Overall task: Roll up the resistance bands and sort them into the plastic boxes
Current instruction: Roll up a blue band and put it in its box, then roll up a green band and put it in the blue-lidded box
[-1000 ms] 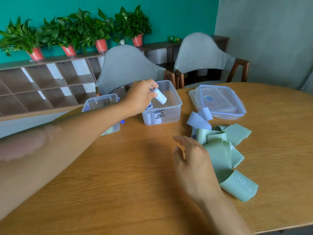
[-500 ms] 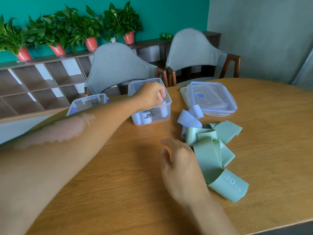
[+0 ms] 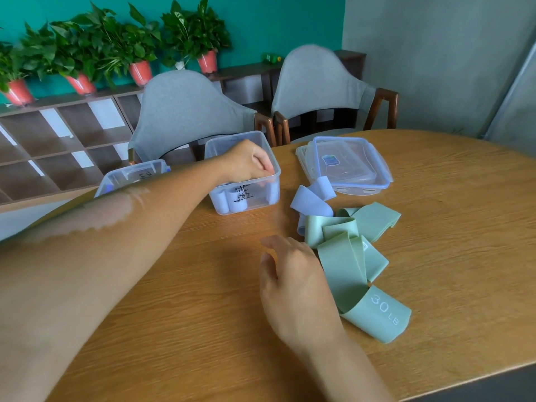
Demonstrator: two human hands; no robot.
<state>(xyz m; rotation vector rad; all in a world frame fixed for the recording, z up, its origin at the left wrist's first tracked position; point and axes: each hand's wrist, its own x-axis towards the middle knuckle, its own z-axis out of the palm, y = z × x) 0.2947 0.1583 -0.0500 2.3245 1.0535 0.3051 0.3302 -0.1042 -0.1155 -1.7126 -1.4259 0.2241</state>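
Note:
My left hand [image 3: 246, 163] reaches into the clear plastic box [image 3: 255, 204] with handwriting on its front, fingers curled on a rolled blue band [image 3: 272, 191] standing against the box's right wall. Other blue rolls [image 3: 229, 202] stand at the box's left end. My right hand [image 3: 293, 282] rests on the wooden table [image 3: 185, 314] with fingers spread and nothing in it. It sits just left of the pile of loose green bands [image 3: 345, 262], one marked 30 LB. A loose blue band [image 3: 310, 201] lies beyond the green ones.
A second clear box [image 3: 130, 175] stands at the far left, partly hidden by my forearm. Stacked clear lids with blue rims [image 3: 348, 163] lie to the right of the boxes. Two grey chairs [image 3: 185, 117] are pushed in at the far side.
My left hand carried the rolled blue band from above the box down into it, to the right wall. My right hand stayed in place beside the green bands.

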